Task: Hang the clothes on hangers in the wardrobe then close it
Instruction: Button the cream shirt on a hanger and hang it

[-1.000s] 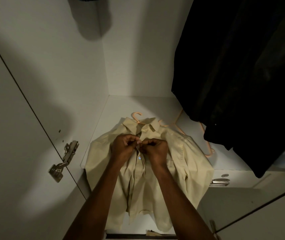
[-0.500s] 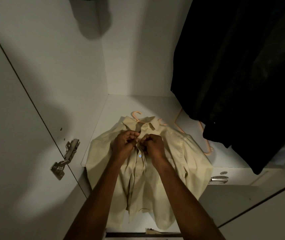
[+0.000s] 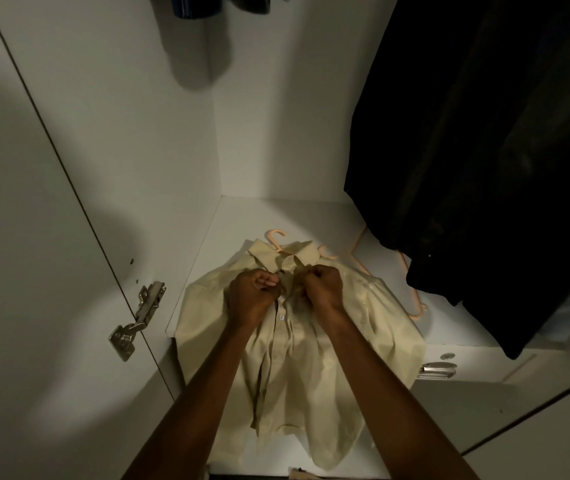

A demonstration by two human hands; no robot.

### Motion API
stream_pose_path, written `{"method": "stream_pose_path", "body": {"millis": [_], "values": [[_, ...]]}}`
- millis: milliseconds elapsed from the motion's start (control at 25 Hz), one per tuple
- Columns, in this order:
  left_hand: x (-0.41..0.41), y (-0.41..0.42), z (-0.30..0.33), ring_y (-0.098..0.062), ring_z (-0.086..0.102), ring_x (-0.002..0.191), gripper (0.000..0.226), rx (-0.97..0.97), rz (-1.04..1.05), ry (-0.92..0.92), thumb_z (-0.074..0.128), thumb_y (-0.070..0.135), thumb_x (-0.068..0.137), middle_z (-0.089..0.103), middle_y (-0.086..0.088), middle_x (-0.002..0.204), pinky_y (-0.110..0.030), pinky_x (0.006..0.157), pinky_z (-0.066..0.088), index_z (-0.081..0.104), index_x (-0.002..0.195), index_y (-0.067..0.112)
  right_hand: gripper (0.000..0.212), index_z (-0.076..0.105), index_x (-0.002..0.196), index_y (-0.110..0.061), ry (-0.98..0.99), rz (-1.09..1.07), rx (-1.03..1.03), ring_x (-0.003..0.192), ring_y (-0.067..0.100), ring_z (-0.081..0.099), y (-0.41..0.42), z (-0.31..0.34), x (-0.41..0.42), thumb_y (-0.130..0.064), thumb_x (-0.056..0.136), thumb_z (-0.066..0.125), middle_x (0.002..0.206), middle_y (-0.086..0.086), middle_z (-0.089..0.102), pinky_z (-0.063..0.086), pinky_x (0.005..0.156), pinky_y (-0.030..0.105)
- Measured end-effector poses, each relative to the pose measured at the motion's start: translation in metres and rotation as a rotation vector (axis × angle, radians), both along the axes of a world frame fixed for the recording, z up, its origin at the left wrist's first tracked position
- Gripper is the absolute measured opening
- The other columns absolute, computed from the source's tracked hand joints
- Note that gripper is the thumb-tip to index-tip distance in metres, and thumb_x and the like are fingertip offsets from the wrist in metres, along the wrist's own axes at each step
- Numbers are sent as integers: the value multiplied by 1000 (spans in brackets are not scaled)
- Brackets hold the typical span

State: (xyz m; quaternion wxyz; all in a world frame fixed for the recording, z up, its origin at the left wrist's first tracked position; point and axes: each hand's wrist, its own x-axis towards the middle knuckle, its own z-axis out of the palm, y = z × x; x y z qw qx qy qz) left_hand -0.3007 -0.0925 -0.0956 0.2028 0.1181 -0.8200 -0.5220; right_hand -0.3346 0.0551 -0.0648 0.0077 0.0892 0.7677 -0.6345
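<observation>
At nine o'clock, an open white wardrobe door (image 3: 27, 271) with a metal hinge (image 3: 137, 320) on its inner edge; just right of it, the white wardrobe shelf (image 3: 276, 216), lit in the middle and dim at the rim; spread flat on that shelf, collar toward twelve o'clock and tail draped over the front edge toward six, a cream button-up shirt (image 3: 311, 358); poking out past the collar at twelve, the hook of a peach hanger (image 3: 276, 237) threaded inside the shirt.

Left of the placket, just below the collar, the left hand (image 3: 252, 292), fingers curled tight and pinching the left edge of the shirt front; directly beside it at three o'clock, nearly touching, the right hand (image 3: 321, 287), likewise fisted on the right edge of the front; between the two fists, the top of the placket, with one white button (image 3: 280, 317) visible just below the knuckles at six o'clock.

Farther right on the shelf, a second peach hanger (image 3: 411, 299) lying flat, partly hidden; above it from one to four o'clock, dark hanging garments (image 3: 484, 150); below the shelf at four o'clock, a metal drawer handle (image 3: 437, 370).
</observation>
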Motion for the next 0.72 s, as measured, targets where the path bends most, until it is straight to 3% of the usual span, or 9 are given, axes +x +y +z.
{"method": "stream_pose_path", "body": {"millis": [80, 200, 280, 440, 560, 640, 720], "values": [[-3, 1, 6, -8, 73, 74, 5, 20, 9, -22, 84, 23, 78, 76, 10, 75, -35, 78, 62, 80, 82, 22, 21, 72, 75, -3, 0, -35, -5, 66, 31, 71, 0, 4, -14, -22, 80, 71, 69, 15, 73, 55, 57, 34], [-17, 2, 14, -22, 74, 70, 9, -15, 4, -115, 74, 18, 89, 77, -3, 74, -47, 73, 63, 81, 88, 13, 46, 74, 71, -10, -66, -42, -38, 64, 27, 74, -11, 9, -29, -53, 58, 84, 64, 7, 73, 63, 65, 40], [-25, 2, 19, -28, 74, 76, 13, -109, -4, -170, 71, 19, 90, 78, -9, 81, -46, 78, 62, 81, 93, 10, 57, 75, 71, -13, -76, -47, 1, 59, 21, 73, -18, 5, -37, -66, 51, 82, 61, 3, 73, 63, 62, 39], [-28, 5, 26, -23, 72, 96, 21, -307, 14, -246, 73, 35, 88, 78, -1, 101, -36, 85, 58, 81, 104, 24, 76, 72, 84, -19, -81, -62, 146, 63, 21, 73, -22, -20, -67, -83, 44, 67, 71, -1, 74, 63, 62, 39], [-31, 7, 23, -21, 73, 92, 18, -349, 54, -277, 78, 42, 81, 78, 3, 93, -37, 82, 59, 81, 89, 26, 58, 69, 89, -15, -134, -24, 30, 63, 25, 74, -15, -30, -88, -55, 48, 76, 76, 5, 75, 64, 61, 45], [-34, 8, 18, -24, 73, 91, 38, -340, 138, -282, 83, 55, 74, 77, 0, 91, -38, 78, 60, 79, 88, 21, 41, 70, 84, -4, -144, -45, -96, 64, 33, 74, -10, -21, -81, -30, 52, 75, 76, 15, 74, 63, 61, 54], [-33, 12, 17, -29, 70, 99, 59, -404, 254, -312, 83, 64, 69, 73, -6, 102, -38, 78, 57, 74, 99, 15, 28, 69, 84, 5, -140, -52, -178, 63, 40, 72, -5, -6, -64, -11, 61, 69, 79, 25, 73, 62, 57, 52]]}}
